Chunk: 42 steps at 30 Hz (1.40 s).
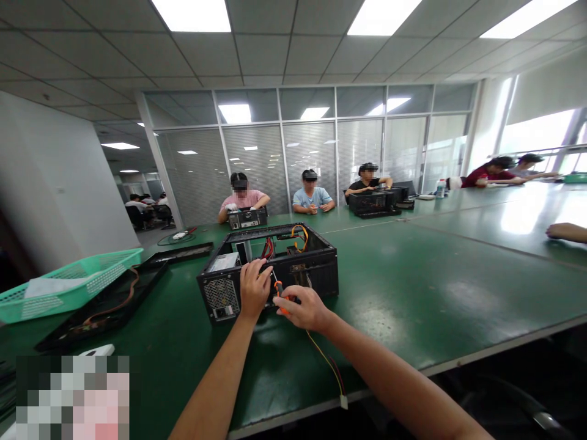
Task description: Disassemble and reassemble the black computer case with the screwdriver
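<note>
A black computer case (pixel 316 269) lies on its side on the green table, its upper side uncovered, showing cables and a silver power supply (pixel 224 262). My left hand (pixel 254 287) is bent over the near top edge of the case, fingers together against it. In my right hand (pixel 305 307) is a screwdriver with an orange and black handle (pixel 278 288). Its shaft slants up toward the case wall, close to my left fingertips; what its tip meets is too small to tell. A cable with a white connector (pixel 343 401) hangs over the table's front edge.
Left of the case are a black side panel (pixel 114 299) with a brown cable on it and a green plastic basket (pixel 77 293). Across the table (pixel 413 269) sit several people, two with computer cases (pixel 247 218). Another person's forearm (pixel 568 232) rests at the right.
</note>
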{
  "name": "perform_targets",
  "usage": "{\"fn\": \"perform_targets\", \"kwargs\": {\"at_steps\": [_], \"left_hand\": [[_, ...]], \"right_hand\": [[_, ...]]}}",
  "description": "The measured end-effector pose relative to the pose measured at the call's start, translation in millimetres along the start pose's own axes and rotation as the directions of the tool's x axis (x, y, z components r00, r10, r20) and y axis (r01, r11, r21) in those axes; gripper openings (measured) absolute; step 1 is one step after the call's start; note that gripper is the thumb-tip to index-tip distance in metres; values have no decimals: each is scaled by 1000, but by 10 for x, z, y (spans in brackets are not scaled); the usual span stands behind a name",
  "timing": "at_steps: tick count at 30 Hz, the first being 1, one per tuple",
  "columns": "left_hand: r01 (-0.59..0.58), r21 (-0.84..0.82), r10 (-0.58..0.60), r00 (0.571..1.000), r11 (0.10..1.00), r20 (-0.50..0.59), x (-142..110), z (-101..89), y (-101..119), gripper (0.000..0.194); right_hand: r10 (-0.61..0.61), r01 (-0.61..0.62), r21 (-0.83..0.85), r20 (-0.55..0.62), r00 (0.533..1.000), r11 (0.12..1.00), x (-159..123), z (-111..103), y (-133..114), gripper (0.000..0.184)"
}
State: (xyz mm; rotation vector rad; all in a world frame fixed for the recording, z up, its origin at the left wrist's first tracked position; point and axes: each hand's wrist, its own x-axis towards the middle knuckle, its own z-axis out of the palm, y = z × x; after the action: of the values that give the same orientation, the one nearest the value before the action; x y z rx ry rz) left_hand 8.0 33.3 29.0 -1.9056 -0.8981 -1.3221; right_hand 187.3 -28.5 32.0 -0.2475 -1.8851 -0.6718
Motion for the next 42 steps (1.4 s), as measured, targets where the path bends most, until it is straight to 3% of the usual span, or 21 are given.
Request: {"fn": "perform_targets", "kwargs": {"at_steps": [5, 12, 23, 28, 35, 39, 42], "left_hand": [[-3, 5, 3, 1000, 1000, 16, 6, -15, 12, 25], [-7, 30, 6, 1000, 1000, 18, -8, -6, 5, 24], [-14, 34, 14, 1000, 999, 27, -7, -5, -8, 24], [-5, 39, 4, 1000, 999, 30, -14, 6, -13, 23], [-13, 39, 12, 1000, 999, 23, -15, 14, -20, 22], [-3, 35, 2, 1000, 999, 19, -11, 11, -13, 22], [-1, 36, 0, 1000, 999, 22, -9, 8, -10, 22]], "right_hand": [[-15, 14, -17, -65, 998, 1000, -16, 3, 1, 19], [-21, 21, 11, -9, 1000, 1000, -35, -28, 26, 22], [21, -18, 44, -79, 997, 999, 12, -50, 21, 17], [40, -35, 33, -156, 987, 999, -15, -41, 44, 23], [9, -6, 42, -79, 997, 999, -10, -41, 73, 22], [64, -63, 13, -157, 985, 998, -33, -22, 76, 22], [52, -51, 10, -146, 988, 999, -46, -16, 85, 21]]}}
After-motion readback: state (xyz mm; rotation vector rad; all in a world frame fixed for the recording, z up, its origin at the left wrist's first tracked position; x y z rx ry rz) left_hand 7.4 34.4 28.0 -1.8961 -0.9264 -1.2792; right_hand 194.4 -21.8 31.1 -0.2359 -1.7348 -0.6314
